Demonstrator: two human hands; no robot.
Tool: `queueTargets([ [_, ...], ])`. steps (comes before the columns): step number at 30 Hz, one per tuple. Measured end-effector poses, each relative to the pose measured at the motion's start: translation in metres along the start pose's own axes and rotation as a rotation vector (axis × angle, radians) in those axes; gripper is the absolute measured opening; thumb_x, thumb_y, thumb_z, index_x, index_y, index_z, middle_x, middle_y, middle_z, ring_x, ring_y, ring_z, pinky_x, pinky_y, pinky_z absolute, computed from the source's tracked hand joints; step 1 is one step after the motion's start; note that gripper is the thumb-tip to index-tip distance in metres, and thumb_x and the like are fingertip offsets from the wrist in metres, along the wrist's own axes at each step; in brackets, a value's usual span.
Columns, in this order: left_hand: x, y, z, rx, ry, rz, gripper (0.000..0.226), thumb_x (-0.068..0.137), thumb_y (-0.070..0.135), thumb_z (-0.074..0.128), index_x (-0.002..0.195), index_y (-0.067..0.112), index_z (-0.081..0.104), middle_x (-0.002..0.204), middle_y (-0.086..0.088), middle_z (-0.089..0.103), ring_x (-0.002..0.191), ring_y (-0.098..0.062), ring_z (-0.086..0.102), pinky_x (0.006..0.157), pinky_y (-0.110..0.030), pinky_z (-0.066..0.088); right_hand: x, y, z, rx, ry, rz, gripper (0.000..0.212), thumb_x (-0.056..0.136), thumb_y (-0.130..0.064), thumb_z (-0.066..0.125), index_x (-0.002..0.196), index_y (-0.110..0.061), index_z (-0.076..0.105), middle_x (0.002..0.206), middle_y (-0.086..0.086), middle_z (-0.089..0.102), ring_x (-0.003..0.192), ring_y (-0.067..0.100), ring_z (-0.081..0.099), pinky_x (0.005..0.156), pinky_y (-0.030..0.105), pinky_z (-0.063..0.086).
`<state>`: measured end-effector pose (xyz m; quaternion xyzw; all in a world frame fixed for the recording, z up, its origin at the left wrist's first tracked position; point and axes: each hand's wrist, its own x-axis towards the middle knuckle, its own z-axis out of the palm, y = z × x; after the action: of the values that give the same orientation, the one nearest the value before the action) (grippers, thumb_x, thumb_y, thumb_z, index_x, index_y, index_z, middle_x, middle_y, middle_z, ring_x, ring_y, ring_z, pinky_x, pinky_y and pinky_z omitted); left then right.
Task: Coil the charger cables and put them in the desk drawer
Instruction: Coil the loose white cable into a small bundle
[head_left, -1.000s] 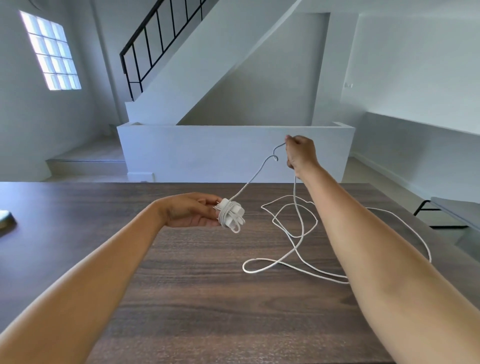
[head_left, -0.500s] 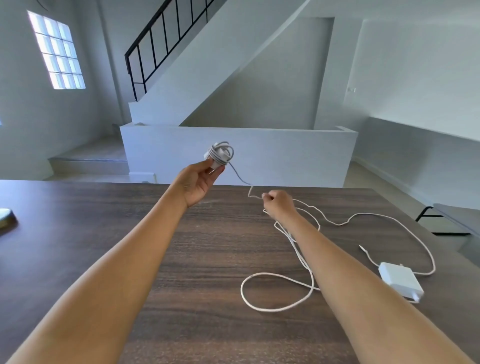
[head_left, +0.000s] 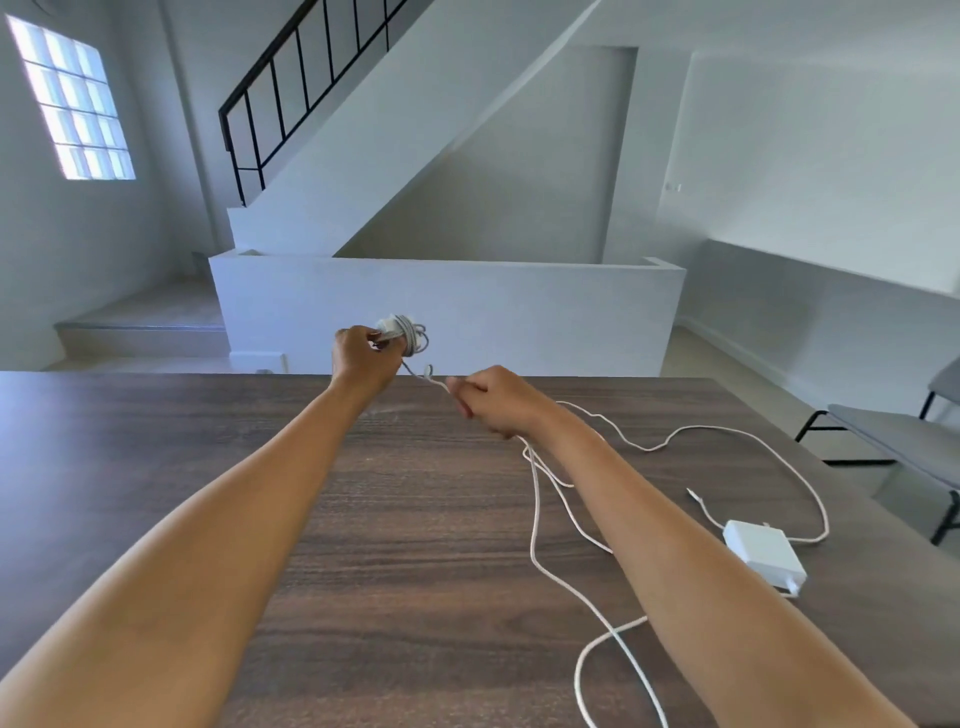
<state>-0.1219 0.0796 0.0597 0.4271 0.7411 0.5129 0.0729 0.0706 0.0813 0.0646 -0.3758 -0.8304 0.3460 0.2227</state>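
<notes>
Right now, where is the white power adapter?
The white power adapter lies on the wooden desk at the right side, beyond the right forearm, its cable looping behind it.

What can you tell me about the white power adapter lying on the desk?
The white power adapter is a flat, square, glossy plastic-looking block lying on the dark wood-grain desk near its right edge. Prongs stick out at its near corner. A thin white cable loops round behind it. Neither hand touches it.
</notes>
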Motion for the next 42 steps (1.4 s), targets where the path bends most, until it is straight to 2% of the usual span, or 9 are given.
queueTargets([
  [5,-0.006,0.001,0.002,0.188,-0.066,0.185,0.027,0.086,0.016,0.061,0.105,-0.003,0.060,0.124,-0.018,0.048,0.094,-0.031,0.060,0.076,-0.027,0.042,0.006,-0.012,-0.015,0.294,0.040,0.036,0.043,0.100,-0.036,0.044,0.062,-0.017,0.045,0.043,-0.008,0.024,0.032,0.007,0.021,0.036,0.014,0.021],
  [9,-0.009,-0.001,-0.002,0.245,-0.122,0.270,0.030,0.086,0.011,0.059,0.113,-0.001,0.057,0.124,-0.016,0.048,0.101,-0.031,0.058,0.084,-0.030,0.045,0.008,-0.020,-0.026,0.420,0.027,0.085,0.035,0.098,-0.031,0.051,0.066,-0.016,0.048,0.046,-0.007,0.025,0.032,0.006,0.020,0.034,0.013,0.020],
  [12,-0.006,-0.004,-0.008,0.289,-0.196,0.315,0.023,0.085,0.015,0.061,0.105,0.003,0.061,0.105,-0.012,0.062,0.096,-0.030,0.059,0.079,-0.033,0.046,0.014,-0.020,-0.036,0.463,0.035,0.098,0.027,0.095,-0.019,0.054,0.070,-0.011,0.055,0.040,-0.010,0.026,0.032,0.005,0.020,0.035,0.012,0.018],
  [15,-0.004,-0.006,-0.016,0.356,-0.338,0.395,0.017,0.084,0.017,0.064,0.090,0.001,0.065,0.085,-0.013,0.067,0.080,-0.029,0.060,0.071,-0.036,0.047,0.022,-0.019,-0.050,0.259,0.136,0.044,0.018,0.091,-0.012,0.060,0.076,-0.005,0.067,0.042,-0.008,0.030,0.037,0.009,0.023,0.038,0.015,0.019],
  [18,-0.007,-0.005,-0.030,0.339,-0.543,0.420,0.020,0.084,0.019,0.068,0.097,0.004,0.069,0.089,-0.016,0.069,0.076,-0.023,0.058,0.072,-0.032,0.045,0.028,-0.017,-0.062,-0.147,0.245,-0.080,0.016,0.088,-0.017,0.066,0.084,-0.004,0.074,0.053,-0.007,0.049,0.048,0.006,0.039,0.045,0.016,0.030],
  [22,-0.018,0.003,-0.050,0.054,-0.896,0.216,0.034,0.080,0.015,0.073,0.113,0.014,0.068,0.104,-0.004,0.071,0.093,-0.012,0.065,0.084,-0.025,0.052,0.033,-0.009,-0.067,-0.290,0.296,-0.160,0.020,0.081,-0.025,0.074,0.084,-0.005,0.073,0.076,0.001,0.067,0.073,0.011,0.057,0.071,0.025,0.046],
  [27,-0.021,0.000,-0.066,-0.407,-1.225,-0.132,0.068,0.054,0.026,0.090,0.114,0.004,0.067,0.113,-0.008,0.070,0.103,-0.016,0.067,0.083,-0.021,0.055,0.031,0.003,-0.065,-0.231,0.308,-0.163,0.030,0.074,-0.038,0.079,0.084,-0.011,0.072,0.061,-0.018,0.046,0.058,-0.003,0.041,0.058,0.016,0.034],
  [37,-0.029,0.009,-0.052,-1.158,-0.923,-0.267,0.062,0.035,0.009,0.096,0.092,-0.005,0.074,0.097,-0.020,0.071,0.086,-0.024,0.073,0.066,-0.022,0.059,0.018,0.032,-0.017,-0.160,0.212,-0.040,0.054,0.089,-0.057,0.051,0.079,-0.009,0.075,0.048,-0.011,0.047,0.047,0.008,0.043,0.058,0.026,0.037],
  [42,-0.030,0.029,-0.037,-1.331,-0.553,-0.375,0.015,0.085,-0.001,0.060,0.098,-0.008,0.062,0.091,-0.019,0.068,0.076,-0.023,0.073,0.070,-0.025,0.060,0.010,0.032,0.009,-0.155,0.143,-0.017,0.064,0.096,-0.057,0.035,0.066,-0.011,0.068,0.044,-0.007,0.045,0.044,0.009,0.046,0.060,0.025,0.041],
])
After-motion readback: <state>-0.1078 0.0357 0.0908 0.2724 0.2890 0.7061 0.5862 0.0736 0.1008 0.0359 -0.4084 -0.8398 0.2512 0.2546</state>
